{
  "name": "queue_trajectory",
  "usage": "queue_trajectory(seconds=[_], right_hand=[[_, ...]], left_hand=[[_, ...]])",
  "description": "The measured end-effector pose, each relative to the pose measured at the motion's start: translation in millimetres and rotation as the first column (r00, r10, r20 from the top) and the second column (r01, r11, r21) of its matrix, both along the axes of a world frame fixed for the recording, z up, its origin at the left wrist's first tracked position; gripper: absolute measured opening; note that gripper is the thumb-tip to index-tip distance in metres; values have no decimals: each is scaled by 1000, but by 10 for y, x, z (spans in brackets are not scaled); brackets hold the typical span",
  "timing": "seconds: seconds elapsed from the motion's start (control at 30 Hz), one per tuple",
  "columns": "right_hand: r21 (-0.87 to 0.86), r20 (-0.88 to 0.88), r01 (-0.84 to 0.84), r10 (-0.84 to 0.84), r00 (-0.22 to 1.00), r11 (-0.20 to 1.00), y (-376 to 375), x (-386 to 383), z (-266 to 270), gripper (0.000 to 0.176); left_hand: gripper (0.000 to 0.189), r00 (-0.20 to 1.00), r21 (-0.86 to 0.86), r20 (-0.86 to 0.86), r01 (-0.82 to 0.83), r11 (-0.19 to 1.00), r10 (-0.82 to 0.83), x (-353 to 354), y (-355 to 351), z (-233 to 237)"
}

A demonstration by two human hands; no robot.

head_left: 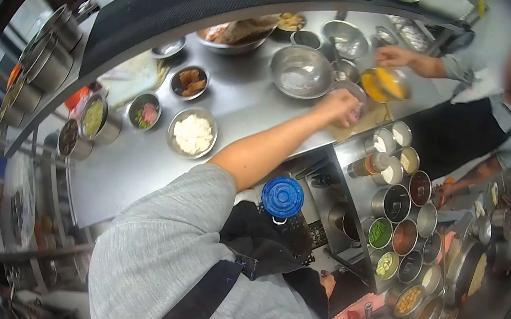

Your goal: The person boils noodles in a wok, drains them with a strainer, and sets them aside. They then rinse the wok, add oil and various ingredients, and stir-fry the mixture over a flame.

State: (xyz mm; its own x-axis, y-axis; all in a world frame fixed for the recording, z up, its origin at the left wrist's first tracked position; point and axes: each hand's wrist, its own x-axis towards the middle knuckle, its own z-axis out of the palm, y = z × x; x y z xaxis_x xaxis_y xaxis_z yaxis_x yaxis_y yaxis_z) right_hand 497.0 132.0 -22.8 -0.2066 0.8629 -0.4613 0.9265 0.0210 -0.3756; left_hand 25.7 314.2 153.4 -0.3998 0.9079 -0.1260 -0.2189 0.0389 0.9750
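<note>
My left hand (342, 108) reaches across the steel counter, its fingers closed over a small bowl with pinkish contents (358, 102). What they hold is too small to make out. Beside it are a large, nearly empty steel bowl (301, 72) and a bowl of yellow food (384, 85). My right hand (327, 284) shows only in part at the lower middle, beside my dark apron and near a pink cloth (357, 312); its fingers are not clear. A blue lidded pot (283, 198) stands below my left forearm.
A co-worker (476, 100) stands at the right, one hand over the yellow food. Several ingredient containers (405, 237) fill the right side. Bowls of white chunks (193, 133) and brown pieces (189, 81) stand on the counter (128, 173). A shelf (179, 9) overhangs its far side.
</note>
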Motion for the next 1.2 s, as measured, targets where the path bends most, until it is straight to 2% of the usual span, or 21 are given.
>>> queue_trajectory(seconds=[0.1,0.13,0.17,0.2,0.23,0.27,0.37,0.4,0.47,0.5,0.63,0.7,0.77,0.83,0.9,0.97,1.03,1.07,1.1,1.13,1.2], right_hand=[[-15,-15,-82,82,997,997,131,7,-84,32],[-67,-23,-38,37,999,997,156,-142,66,31],[-114,-33,13,-17,999,993,183,-267,143,31],[-126,-32,6,-10,999,992,201,-326,139,31],[-93,0,-12,12,1000,996,215,-394,129,30],[-57,29,-29,31,999,998,217,-459,111,30],[-223,-66,125,-143,988,967,214,-413,-221,33],[-157,-125,97,-118,985,983,153,-377,-370,32],[-114,-65,60,-68,996,992,32,-395,-400,32],[-69,-5,10,-10,1000,998,-55,-423,-382,31],[-1,47,35,-35,998,999,-461,-468,-603,33],[-76,27,143,-141,990,987,-731,-728,-472,33],[-67,7,36,-35,999,997,-1013,-922,-415,30],[-21,-2,-10,10,1000,1000,-1282,-1142,-503,28],[21,-12,-49,49,999,999,-1530,-1308,-479,26],[65,50,-111,108,993,992,-1769,-1579,-252,25],[53,-18,60,-60,998,997,-1959,-1770,-18,24],[8,-65,120,-120,991,993,-2045,-1749,-31,23],[-41,-116,190,-194,974,981,-2161,-1715,-48,22],[-42,-93,200,-204,975,979,-2255,-1683,-21,23],[-38,-27,256,-258,966,966,-2459,-1466,-225,24]], left_hand=[[25,930,-283,-249,199,938,-272,544,-473,-613],[23,916,-342,-210,258,904,-341,746,-808,-802],[19,582,-230,-755,195,954,-301,887,-1044,-1448],[21,414,-589,-574,391,707,-707,925,-1401,-1590],[29,210,-717,-541,391,577,-814,969,-1846,-1700],[37,-31,-837,-298,490,245,-954,899,-2100,-2037],[36,125,-875,-168,437,207,-978,596,-2838,-2278],[36,117,-876,-165,439,200,-979,477,-2957,-2227],[38,468,-867,-310,219,448,-828,241,-3133,-2005],[39,512,-842,-364,176,510,-778,161,-3135,-1848],[30,594,-540,-596,203,817,-541,-35,-2968,-1899],[28,590,-441,-649,222,870,-480,-32,-2872,-1662],[27,591,-334,-695,238,912,-409,-71,-2943,-1454],[26,553,-180,-804,121,976,-217,-105,-3037,-1373],[27,462,-190,-862,89,978,-210,-176,-3279,-1423],[26,415,85,-909,76,993,46,-319,-3558,-1571],[26,615,85,-781,-73,994,112,-424,-3840,-1891],[28,918,-140,-395,-110,984,46,-539,-3965,-1844],[30,996,-391,73,-11,920,42,-662,-4069,-1767],[35,940,-343,298,-56,938,166,-747,-4191,-1628],[40,832,-310,485,-127,942,272,-1027,-4372,-1750]])
